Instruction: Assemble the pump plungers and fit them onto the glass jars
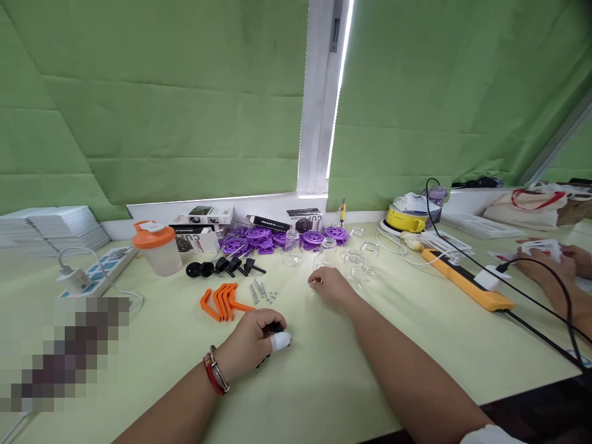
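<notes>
Gripping a small black part (276, 327), the left hand (252, 345) rests on the pale green table (324, 382), fingers curled tight round the piece so only a dark edge shows by the white-bandaged thumb tip. What the part is cannot be told. The right hand (329, 285) lies further out, fingertips pinched together on a tiny metal bit too small to make out, just beside the clear glass jars (356, 259). Between the hands and the window sit thin silvery screws (261, 291), curved orange plastic brackets (222, 301) and black knobbed pieces (224, 266). Behind them lie ribbed purple plastic discs (259, 237) and cartons; one box (305, 220) reads "CUP HOLDER". A frosted shaker bottle (157, 248) with an orange lid stands to the left. At the far right another person's hands (552, 262) hold a white object near a long orange power strip (467, 279).
</notes>
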Demonstrator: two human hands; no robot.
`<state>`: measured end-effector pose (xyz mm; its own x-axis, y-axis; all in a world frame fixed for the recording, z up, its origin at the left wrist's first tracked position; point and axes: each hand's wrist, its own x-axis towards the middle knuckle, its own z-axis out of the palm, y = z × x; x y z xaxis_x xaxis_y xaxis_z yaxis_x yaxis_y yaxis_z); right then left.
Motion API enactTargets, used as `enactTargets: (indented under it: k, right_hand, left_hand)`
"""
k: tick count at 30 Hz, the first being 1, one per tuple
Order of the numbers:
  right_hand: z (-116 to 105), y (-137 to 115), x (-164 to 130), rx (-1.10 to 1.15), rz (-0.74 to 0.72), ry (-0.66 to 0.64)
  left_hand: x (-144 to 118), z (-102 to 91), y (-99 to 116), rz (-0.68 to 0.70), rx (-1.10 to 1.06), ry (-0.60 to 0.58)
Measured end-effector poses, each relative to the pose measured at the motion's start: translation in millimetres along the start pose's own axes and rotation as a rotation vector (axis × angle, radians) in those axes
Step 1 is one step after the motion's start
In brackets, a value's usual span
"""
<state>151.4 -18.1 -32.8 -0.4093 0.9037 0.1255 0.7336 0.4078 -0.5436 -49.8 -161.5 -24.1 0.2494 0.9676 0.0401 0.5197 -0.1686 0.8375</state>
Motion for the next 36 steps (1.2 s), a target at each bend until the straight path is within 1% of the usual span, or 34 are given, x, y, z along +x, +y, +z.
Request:
enactTargets:
  k: [3, 9, 14, 17, 19, 20, 22, 24, 26, 28, 36]
  right_hand:
    - [7.1, 5.0, 6.3, -0.054, -0.004, -0.018]
    - [18.8, 1.7, 7.1, -0.082, -0.033, -0.06]
    - [19.2, 1.5, 7.4, -0.084, -0.026, -0.081]
    - [14.7, -8.1, 1.7, -0.071, -0.056, -0.074]
    - [9.6, -20.1, -7.0, 0.024, -0.15, -0.084]
    - [6.9, -27.0, -12.6, 0.143, -0.235, -0.098]
    - [2.4, -40.5, -24.3, 0.394, -0.407, -0.171]
    - [0.5, -51.1, -34.0, 0.54, -0.504, -0.257]
    - [1.4, -57.3, -39.6, 0.593, -0.54, -0.325]
    - [3.9, -59.3, -41.0, 0.597, -0.554, -0.361]
    - [11.0, -57.3, -39.4, 0.605, -0.549, -0.393]
  left_hand:
    - [0.3, 0.7, -4.5, -0.045, -0.021, -0.029]
    - [0.2, -0.3, -4.6, -0.034, 0.035, -0.042]
    - [0.6, -1.1, -4.8, -0.026, 0.061, -0.05]
    - [0.6, -0.7, -5.5, -0.036, 0.056, -0.053]
    - [0.9, 0.1, -6.0, -0.039, 0.056, -0.053]
    - [1.3, 0.7, -6.2, -0.037, 0.056, -0.052]
    - [2.3, 2.0, -7.0, -0.035, 0.047, -0.047]
    - [3.4, 3.3, -8.0, -0.038, 0.025, -0.044]
    - [4.1, 4.4, -9.0, -0.049, -0.009, -0.047]
    - [4.2, 5.0, -9.4, -0.06, -0.035, -0.054]
    - [4.5, 4.1, -5.2, -0.098, -0.069, -0.068]
